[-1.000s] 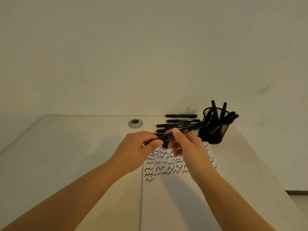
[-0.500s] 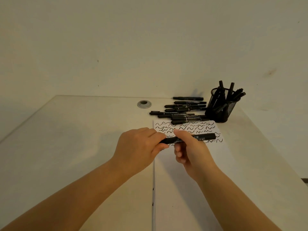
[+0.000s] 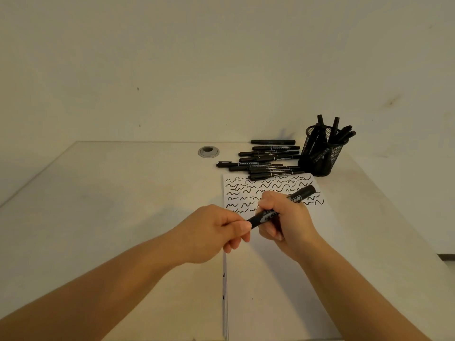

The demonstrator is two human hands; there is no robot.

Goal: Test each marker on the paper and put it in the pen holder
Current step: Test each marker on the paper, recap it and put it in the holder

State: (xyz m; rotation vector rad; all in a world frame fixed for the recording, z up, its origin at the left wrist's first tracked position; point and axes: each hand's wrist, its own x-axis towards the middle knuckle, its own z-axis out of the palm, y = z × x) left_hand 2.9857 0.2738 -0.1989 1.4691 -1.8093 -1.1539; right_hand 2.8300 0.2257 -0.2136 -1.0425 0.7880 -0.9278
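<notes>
Both hands hold one black marker [image 3: 301, 194] above the white paper [image 3: 275, 262]. My right hand [image 3: 285, 220] wraps the barrel, whose far end points up and right. My left hand [image 3: 216, 230] pinches the marker's near end, its cap, between thumb and fingers. The paper's upper part carries several rows of black squiggles [image 3: 248, 193]. Behind the paper lies a pile of several black markers [image 3: 268, 161]. The black mesh pen holder [image 3: 322, 153] stands at the back right with several markers upright in it.
The pale desk [image 3: 110, 205] meets a plain wall at the back. A grey cable grommet [image 3: 208, 151] sits near the back edge, left of the marker pile. The desk's right edge runs diagonally past the holder.
The view has tilted down, so the desk fills more of it. The held marker has come down from in front of the pile to over the paper, and now tilts more steeply.
</notes>
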